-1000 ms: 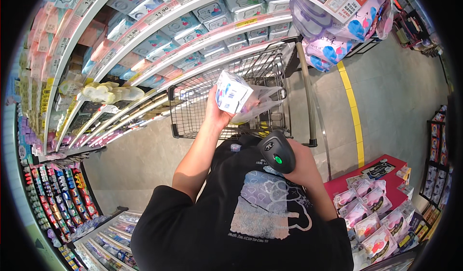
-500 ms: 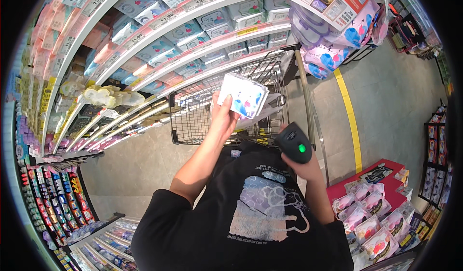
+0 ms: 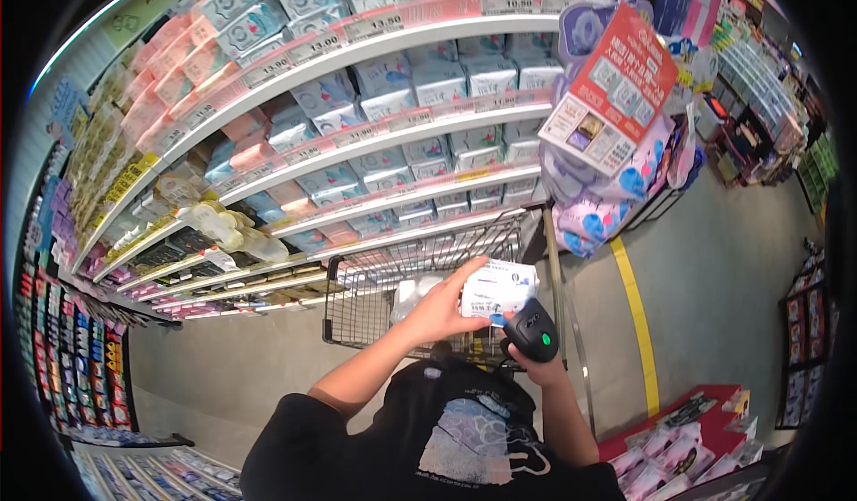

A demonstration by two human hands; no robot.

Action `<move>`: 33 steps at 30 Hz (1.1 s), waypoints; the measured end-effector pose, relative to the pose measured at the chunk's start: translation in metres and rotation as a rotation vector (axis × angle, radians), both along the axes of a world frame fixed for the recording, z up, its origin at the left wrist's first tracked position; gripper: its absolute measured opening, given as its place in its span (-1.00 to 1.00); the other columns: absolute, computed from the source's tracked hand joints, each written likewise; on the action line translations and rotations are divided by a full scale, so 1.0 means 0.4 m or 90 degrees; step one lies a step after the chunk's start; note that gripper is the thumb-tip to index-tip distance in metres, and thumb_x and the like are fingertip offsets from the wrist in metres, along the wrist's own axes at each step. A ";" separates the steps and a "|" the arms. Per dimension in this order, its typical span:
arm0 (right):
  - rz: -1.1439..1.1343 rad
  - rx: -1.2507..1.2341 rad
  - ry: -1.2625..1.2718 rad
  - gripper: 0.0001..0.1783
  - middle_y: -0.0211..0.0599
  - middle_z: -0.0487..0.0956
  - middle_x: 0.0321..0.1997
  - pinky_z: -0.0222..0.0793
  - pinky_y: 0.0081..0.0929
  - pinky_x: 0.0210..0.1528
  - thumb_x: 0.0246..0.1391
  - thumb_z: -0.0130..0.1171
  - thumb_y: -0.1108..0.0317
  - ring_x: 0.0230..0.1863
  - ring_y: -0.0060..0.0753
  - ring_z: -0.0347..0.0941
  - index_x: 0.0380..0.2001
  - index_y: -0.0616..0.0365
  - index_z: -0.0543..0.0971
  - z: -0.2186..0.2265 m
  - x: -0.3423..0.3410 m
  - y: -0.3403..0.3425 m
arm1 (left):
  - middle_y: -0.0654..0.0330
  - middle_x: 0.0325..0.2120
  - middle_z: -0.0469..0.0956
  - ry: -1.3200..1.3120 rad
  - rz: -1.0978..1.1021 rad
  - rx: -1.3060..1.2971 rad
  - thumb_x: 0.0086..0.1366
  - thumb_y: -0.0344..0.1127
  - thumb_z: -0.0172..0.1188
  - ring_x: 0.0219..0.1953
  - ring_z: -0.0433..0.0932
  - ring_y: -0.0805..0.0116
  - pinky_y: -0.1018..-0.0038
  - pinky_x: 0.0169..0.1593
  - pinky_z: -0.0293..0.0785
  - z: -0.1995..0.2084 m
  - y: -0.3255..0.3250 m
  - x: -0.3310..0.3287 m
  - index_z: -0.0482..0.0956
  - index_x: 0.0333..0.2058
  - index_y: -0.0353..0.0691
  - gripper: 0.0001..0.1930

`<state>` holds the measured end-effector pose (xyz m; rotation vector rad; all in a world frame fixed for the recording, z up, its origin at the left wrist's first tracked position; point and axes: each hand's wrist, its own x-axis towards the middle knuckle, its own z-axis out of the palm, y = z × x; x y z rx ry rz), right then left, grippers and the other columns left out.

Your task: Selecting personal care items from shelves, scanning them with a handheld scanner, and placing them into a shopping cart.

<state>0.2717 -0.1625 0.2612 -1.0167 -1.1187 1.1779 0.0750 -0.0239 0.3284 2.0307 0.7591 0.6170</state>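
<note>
In my left hand [image 3: 444,309] is a white packet of pads [image 3: 496,289] with blue print, gripped between thumb and fingers above the shopping cart. Its printed side is turned up. My right hand [image 3: 541,369] grips a black handheld barcode scanner [image 3: 530,330] with a green light on its back. The scanner's front end is close against the lower right corner of the packet; whether they touch I cannot tell. Beneath both hands, the black wire shopping cart [image 3: 357,309] holds a whitish plastic bag [image 3: 413,298], partly hidden by my left hand.
Shelves [image 3: 428,126] stocked with pastel packets run along the far side. A red sign [image 3: 616,86] hangs on a purple display at the shelf end. A yellow floor line [image 3: 636,322] passes right of the cart. A red display table [image 3: 705,412] with packages stands at the lower right.
The packet has moved right and nearer, turned to another side, and come together with the scanner. My view has tilted up, showing more of the upper shelves.
</note>
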 end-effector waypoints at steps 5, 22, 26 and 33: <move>-0.023 0.050 0.092 -0.14 -0.23 0.33 0.24 0.35 -0.32 0.12 -0.03 0.25 0.40 0.20 -0.32 0.35 0.33 0.22 0.12 0.101 -0.005 0.043 | -0.05 0.02 0.42 -0.046 0.090 0.132 -0.13 -0.22 0.50 0.11 0.42 0.04 0.30 0.16 0.34 0.039 0.170 0.007 0.34 0.09 -0.22 -0.22; -0.100 -0.047 0.131 -0.33 -0.12 0.23 0.34 0.50 -0.42 -0.09 0.02 0.23 0.39 0.05 -0.25 0.48 0.21 0.23 0.26 -0.106 0.043 -0.163 | -0.04 -0.16 0.48 0.025 0.474 0.609 -0.08 -0.07 0.45 -0.07 0.42 -0.04 0.12 0.02 0.25 0.253 0.744 0.130 0.38 0.00 -0.21 -0.31; -0.163 -0.066 0.143 -0.36 -0.17 0.30 0.28 0.49 -0.47 -0.09 0.03 0.21 0.48 0.01 -0.32 0.51 0.21 0.24 0.27 -0.102 0.068 -0.186 | -0.01 -0.25 0.46 0.135 0.603 0.706 -0.02 -0.09 0.39 -0.14 0.39 -0.05 0.08 -0.02 0.24 0.247 0.759 0.127 0.42 -0.01 -0.11 -0.41; -0.203 -0.073 0.175 -0.35 -0.21 0.33 0.24 0.48 -0.47 -0.12 0.03 0.21 0.50 -0.04 -0.38 0.50 0.21 0.22 0.26 -0.104 0.085 -0.183 | 0.15 -0.25 0.49 0.257 0.481 0.796 0.04 -0.19 0.30 -0.12 0.45 0.12 0.02 -0.03 0.27 0.263 0.763 0.149 0.45 -0.02 0.12 -0.53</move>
